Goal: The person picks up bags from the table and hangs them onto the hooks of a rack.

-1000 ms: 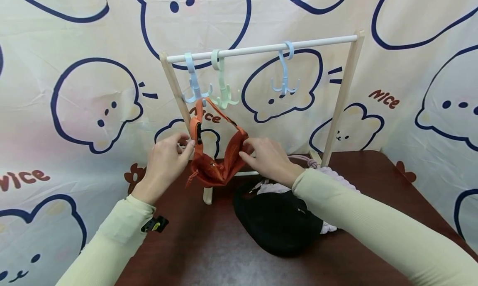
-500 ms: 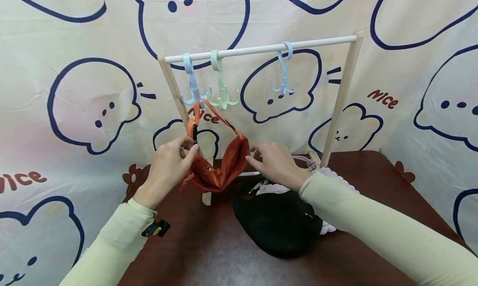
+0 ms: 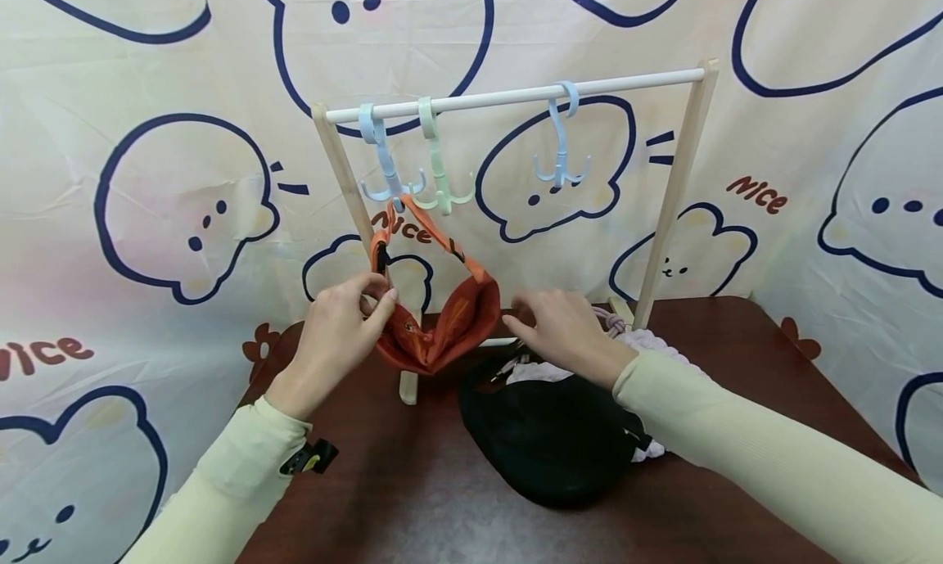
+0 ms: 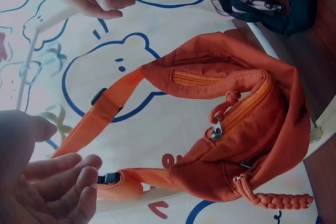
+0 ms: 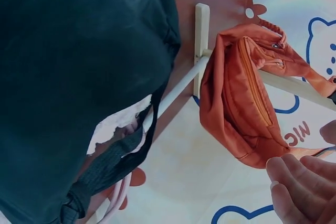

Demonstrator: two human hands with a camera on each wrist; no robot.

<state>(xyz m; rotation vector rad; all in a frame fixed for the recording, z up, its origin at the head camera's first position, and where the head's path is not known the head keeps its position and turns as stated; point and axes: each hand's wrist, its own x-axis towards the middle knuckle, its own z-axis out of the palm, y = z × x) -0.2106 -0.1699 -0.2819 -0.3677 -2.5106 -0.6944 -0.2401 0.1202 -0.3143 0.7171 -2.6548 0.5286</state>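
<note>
An orange-red waist bag (image 3: 479, 314) hangs by its strap (image 3: 436, 230) from the left blue four-prong hook (image 3: 388, 171). The bag sags in a V shape, with its zips and a braided cord pull showing in the left wrist view. My left hand (image 3: 342, 322) is at the bag's left side; in the left wrist view its relaxed fingertips lie beside the black buckle (image 4: 108, 178), with thumb apart and nothing pinched. Just right of the bag, my right hand (image 3: 560, 331) hovers with loosely bent fingers, holding nothing. In the right wrist view its fingertips appear near the bag's lower end.
A green hook (image 3: 439, 171) and another blue hook (image 3: 562, 155) hang from the rack's white bar (image 3: 501, 99). Below my right hand, a black bag (image 3: 545, 445) lies on the dark table (image 3: 427, 498), partly over a fluffy lilac item (image 3: 659, 343). A patterned cloth stands behind.
My right hand has come away from the bag and moved right and slightly down. The bag has swung and turned, opening into a wider V. The left hand has shifted slightly right and down.
</note>
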